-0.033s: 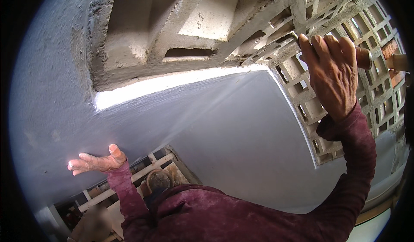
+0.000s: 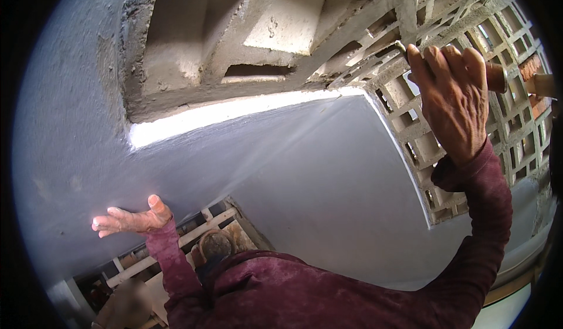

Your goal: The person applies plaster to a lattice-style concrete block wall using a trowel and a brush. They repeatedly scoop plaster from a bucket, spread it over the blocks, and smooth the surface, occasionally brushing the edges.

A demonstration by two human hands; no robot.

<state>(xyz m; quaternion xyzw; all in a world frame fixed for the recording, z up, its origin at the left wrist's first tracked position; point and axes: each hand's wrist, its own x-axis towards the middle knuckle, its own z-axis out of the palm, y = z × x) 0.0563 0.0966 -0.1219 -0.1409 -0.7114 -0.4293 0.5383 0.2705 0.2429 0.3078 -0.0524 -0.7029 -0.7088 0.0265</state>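
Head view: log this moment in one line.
right hand: closed on trowel-like tool | left hand: open, near grey wall, contact unclear | pale openwork blocks: behind right hand

The right hand is raised and curled, the left hand outspread.

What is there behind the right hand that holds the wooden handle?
Around the right hand and wooden handle, an openwork wall of pale blocks shows behind; the part directly covered by the hand cannot be seen.
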